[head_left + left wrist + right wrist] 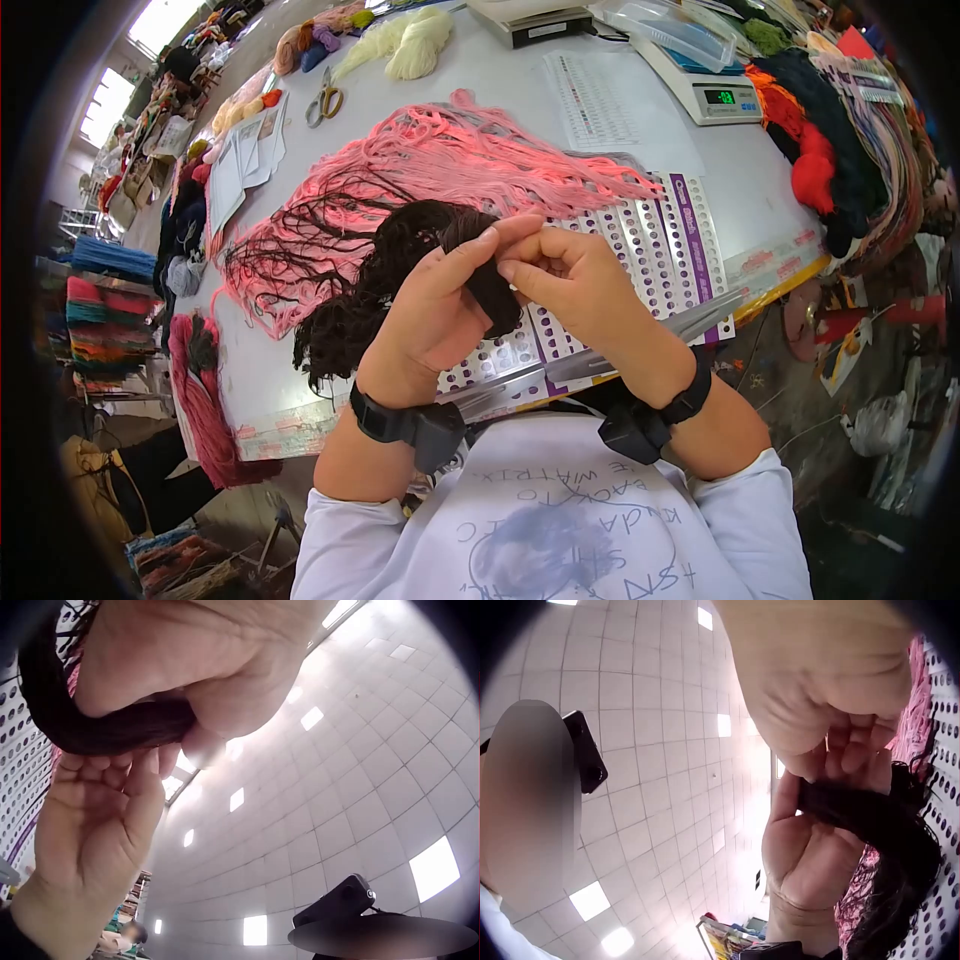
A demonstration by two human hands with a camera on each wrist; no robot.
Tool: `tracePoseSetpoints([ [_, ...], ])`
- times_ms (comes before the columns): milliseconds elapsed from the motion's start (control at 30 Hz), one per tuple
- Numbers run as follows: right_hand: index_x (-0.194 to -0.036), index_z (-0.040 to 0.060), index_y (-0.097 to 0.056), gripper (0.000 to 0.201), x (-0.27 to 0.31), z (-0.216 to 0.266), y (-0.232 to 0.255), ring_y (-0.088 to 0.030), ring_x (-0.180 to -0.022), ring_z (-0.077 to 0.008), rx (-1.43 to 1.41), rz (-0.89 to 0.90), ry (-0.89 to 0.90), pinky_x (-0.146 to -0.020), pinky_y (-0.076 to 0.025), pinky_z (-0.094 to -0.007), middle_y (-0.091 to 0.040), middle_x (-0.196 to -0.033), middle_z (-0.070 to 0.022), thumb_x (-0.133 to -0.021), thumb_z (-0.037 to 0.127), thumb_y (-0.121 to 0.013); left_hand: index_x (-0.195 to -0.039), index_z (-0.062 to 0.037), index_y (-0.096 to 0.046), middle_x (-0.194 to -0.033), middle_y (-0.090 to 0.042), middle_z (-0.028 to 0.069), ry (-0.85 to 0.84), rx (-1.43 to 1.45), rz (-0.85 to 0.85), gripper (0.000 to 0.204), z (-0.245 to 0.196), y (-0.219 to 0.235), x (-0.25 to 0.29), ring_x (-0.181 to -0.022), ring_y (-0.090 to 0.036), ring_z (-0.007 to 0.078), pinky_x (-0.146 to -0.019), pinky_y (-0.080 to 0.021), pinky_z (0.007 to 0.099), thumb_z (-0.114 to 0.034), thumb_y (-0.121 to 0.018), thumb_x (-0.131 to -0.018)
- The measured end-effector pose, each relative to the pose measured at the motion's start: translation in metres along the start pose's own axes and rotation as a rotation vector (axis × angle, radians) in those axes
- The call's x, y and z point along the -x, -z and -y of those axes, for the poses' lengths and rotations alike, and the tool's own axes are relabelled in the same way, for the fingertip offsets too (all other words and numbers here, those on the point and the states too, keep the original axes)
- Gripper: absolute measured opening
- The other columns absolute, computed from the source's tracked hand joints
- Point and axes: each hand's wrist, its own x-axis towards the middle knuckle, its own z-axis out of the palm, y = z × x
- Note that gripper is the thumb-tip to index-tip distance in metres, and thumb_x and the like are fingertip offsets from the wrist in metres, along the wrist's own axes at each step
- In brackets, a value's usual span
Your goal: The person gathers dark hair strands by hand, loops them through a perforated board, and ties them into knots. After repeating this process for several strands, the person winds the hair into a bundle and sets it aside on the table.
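Head view: left hand [430, 305] and right hand [590, 290] above the counter [725, 170], near its front edge. Left fingers clamped on dark yarn [495, 295]; right fingertips apparently pinching it, contact partly hidden. Pink yarn [430, 150] overlaps perforated cards [655, 245]; white surface beyond.

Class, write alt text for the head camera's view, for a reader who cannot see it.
A person's left hand and right hand grip dark yarn above a white table. Pink yarn spreads loosely beyond, beside sheets with round holes. Scissors and a digital scale lie farther back.
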Motion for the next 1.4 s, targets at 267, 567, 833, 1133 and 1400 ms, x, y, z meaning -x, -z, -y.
tracePoseSetpoints([
  [267,-0.083,-0.0011,-0.064,0.011,0.008,0.006,-0.006,-0.053,-0.063,-0.0045,0.083,-0.032,0.053,-0.056,-0.042,-0.0205,-0.061,-0.072,-0.0008,-0.08,0.009,-0.064,-0.126,0.0071,-0.05,-0.123,-0.056,0.0146,-0.028,0.143,-0.017,0.041,0.0,-0.006,0.009,-0.109,-0.056,0.0214,-0.095,-0.044,0.037,-0.019,-0.047,-0.095],
  [567,-0.085,-0.0007,-0.059,0.008,0.012,0.01,-0.004,-0.056,-0.072,-0.009,-0.259,0.073,-0.001,-0.068,-0.045,-0.024,-0.062,-0.081,-0.004,-0.085,0.006,-0.057,-0.124,0.0068,-0.049,-0.095,-0.059,0.008,-0.119,0.052,-0.091,0.043,-0.006,0.002,0.016,-0.086,-0.057,0.0172,-0.085,-0.045,0.0333,-0.022,-0.049,-0.091],
  [833,-0.071,0.012,-0.046,0.021,0.023,0.043,0.112,-0.033,-0.046,-0.0065,-0.805,-0.114,-0.171,-0.05,-0.036,-0.025,-0.031,-0.053,0.0065,-0.091,0.014,-0.053,-0.116,0.0039,-0.052,-0.06,-0.031,-0.0071,-0.186,0.092,-0.037,0.031,-0.055,0.072,0.029,-0.051,-0.03,0.0028,-0.042,-0.025,0.0214,-0.017,-0.052,-0.093],
  [1133,-0.064,0.0141,-0.038,0.029,0.145,0.095,0.441,-0.022,-0.041,-0.0056,-0.488,-0.873,0.347,-0.038,-0.021,-0.0202,-0.029,-0.053,0.0063,-0.09,0.013,-0.051,-0.121,0.0026,-0.052,-0.058,-0.026,-0.0072,-0.467,0.353,-0.369,0.029,-0.113,0.172,0.031,-0.049,-0.026,0.0028,-0.047,-0.027,0.0174,-0.01,-0.045,-0.095],
  [1400,-0.081,0.0018,-0.069,0.019,-0.034,-0.035,0.12,-0.059,-0.059,-0.0076,0.34,-0.292,-0.058,-0.053,-0.045,-0.0261,-0.061,-0.061,-0.0017,-0.081,0.021,-0.065,-0.085,-0.0036,-0.058,-0.059,-0.037,-0.0074,0.244,-0.17,-0.18,0.014,0.022,0.028,-0.073,-0.049,-0.034,0.0051,-0.05,-0.036,0.025,-0.017,-0.059,-0.088],
])
